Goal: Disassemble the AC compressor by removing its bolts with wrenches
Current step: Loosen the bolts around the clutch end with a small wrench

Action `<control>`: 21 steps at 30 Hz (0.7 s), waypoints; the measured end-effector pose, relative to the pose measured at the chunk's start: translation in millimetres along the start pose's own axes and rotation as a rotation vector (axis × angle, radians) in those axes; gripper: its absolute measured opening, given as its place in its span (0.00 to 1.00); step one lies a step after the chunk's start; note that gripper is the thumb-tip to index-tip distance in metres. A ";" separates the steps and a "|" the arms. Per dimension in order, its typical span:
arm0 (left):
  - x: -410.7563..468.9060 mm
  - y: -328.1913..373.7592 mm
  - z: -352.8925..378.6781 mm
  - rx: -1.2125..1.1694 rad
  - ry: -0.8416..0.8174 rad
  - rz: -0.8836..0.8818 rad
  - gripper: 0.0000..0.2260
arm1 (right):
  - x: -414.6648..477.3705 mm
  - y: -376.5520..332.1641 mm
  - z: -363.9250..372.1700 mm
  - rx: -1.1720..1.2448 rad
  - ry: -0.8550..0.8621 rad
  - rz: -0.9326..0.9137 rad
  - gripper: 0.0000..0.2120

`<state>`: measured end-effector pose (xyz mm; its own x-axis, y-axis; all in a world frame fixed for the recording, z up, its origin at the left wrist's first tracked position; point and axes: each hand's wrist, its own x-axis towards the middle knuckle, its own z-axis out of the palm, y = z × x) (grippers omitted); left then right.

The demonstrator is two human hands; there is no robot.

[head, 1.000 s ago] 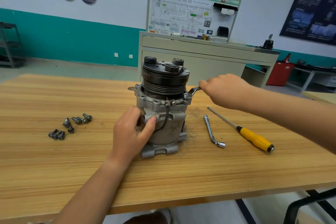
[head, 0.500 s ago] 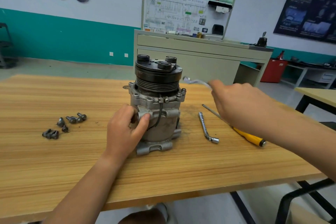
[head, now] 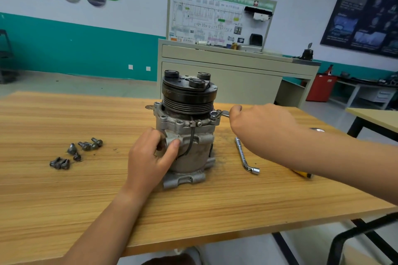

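Note:
The grey AC compressor stands upright on the wooden table, its black pulley on top. My left hand grips the front left of its body, thumb across a port boss. My right hand holds a silver wrench by the handle. The wrench's ring end sits on a bolt at the right corner of the compressor's flange. Most of the wrench handle is hidden inside my fist.
Several loose bolts lie on the table to the left. An L-shaped socket wrench lies right of the compressor. A yellow-handled screwdriver shows partly under my right forearm. A grey cabinet stands behind the table.
My right hand had lifted the wrench off the flange and swung it back; now the ring end sits on the right corner bolt again. My left hand kept its grip.

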<state>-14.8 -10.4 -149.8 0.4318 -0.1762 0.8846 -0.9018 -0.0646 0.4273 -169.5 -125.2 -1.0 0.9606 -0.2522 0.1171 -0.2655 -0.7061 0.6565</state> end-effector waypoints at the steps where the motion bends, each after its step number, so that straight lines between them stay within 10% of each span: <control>1: -0.1 0.2 -0.2 -0.002 0.002 0.001 0.12 | 1.3 2.3 0.7 -0.013 -0.006 -0.010 0.17; 12: 1.1 1.0 -0.6 0.000 -0.009 0.006 0.12 | 17.3 16.3 24.1 0.001 0.051 -0.004 0.06; 21: 1.7 -2.5 0.4 0.021 0.002 0.040 0.11 | 58.1 34.4 47.2 0.057 0.182 -0.080 0.16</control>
<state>-11.8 -11.0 -149.4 0.3955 -0.1769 0.9013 -0.9185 -0.0782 0.3877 -126.7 -195.4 -6.8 0.9765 -0.0743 0.2025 -0.1874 -0.7566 0.6265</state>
